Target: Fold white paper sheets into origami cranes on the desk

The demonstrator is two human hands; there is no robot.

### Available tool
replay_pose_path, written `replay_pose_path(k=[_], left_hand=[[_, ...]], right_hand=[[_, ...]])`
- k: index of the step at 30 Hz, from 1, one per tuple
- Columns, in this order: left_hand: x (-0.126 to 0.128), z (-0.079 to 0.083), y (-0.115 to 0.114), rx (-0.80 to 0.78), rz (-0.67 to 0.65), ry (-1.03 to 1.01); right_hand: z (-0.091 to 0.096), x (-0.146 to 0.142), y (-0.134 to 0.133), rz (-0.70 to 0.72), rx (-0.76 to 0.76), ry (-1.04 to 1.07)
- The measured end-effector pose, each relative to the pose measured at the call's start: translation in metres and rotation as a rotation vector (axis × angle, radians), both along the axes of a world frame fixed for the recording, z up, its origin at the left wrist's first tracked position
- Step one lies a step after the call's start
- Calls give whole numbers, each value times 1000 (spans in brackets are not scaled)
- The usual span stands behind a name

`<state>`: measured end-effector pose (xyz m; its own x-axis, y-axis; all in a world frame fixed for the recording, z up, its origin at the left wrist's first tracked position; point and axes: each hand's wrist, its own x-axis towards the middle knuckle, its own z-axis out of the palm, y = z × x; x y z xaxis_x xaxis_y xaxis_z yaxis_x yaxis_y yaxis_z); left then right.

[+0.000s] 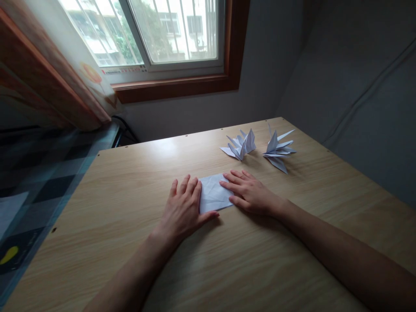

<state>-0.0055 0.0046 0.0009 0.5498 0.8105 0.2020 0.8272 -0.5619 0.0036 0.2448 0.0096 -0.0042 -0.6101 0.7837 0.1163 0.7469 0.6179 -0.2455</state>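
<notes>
A folded white sheet of paper [213, 193] with faint creases lies flat on the wooden table between my hands. My left hand [185, 206] rests along its left edge, fingers stretched out on the tabletop and thumb reaching along the paper's near edge. From the other side, my right hand [248, 190] lies palm down with fingers spread over the paper's right part. Neither hand grips anything. Beyond the right hand stand two folded white paper pieces with pointed flaps, a left one [241, 145] and a right one [278, 149].
The light wooden tabletop [130, 195] extends around the paper, its far edge close to the wall. A window [182, 34] with a reddish-brown frame is ahead. On the left are a curtain [74, 56] and a lower surface with a checked cloth [55, 164].
</notes>
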Motion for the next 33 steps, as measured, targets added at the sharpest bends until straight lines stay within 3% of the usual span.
replay_pose_path(k=[2,6,9,12,14,23,28,33], left_hand=[[-1,2,0,-4,-73,-23],[-3,3,3,-72,-343,-69],[-3,1,4,-47,-402,-133],[-4,1,3,-20,-405,-185],[-4,1,3,-13,-404,-214],[-5,-3,6,-19,-337,-392],[-6,-3,9,-53,-308,-363],[-2,0,9,-39,-163,-329]], right_hand=[[-1,3,2,-5,17,2],[-2,5,4,-6,117,29],[0,1,0,53,203,110],[2,-7,-7,184,201,140],[2,-12,-11,198,206,114],[-2,-15,-10,70,242,113],[1,-21,-15,-29,223,69],[3,-24,-17,-146,135,35]])
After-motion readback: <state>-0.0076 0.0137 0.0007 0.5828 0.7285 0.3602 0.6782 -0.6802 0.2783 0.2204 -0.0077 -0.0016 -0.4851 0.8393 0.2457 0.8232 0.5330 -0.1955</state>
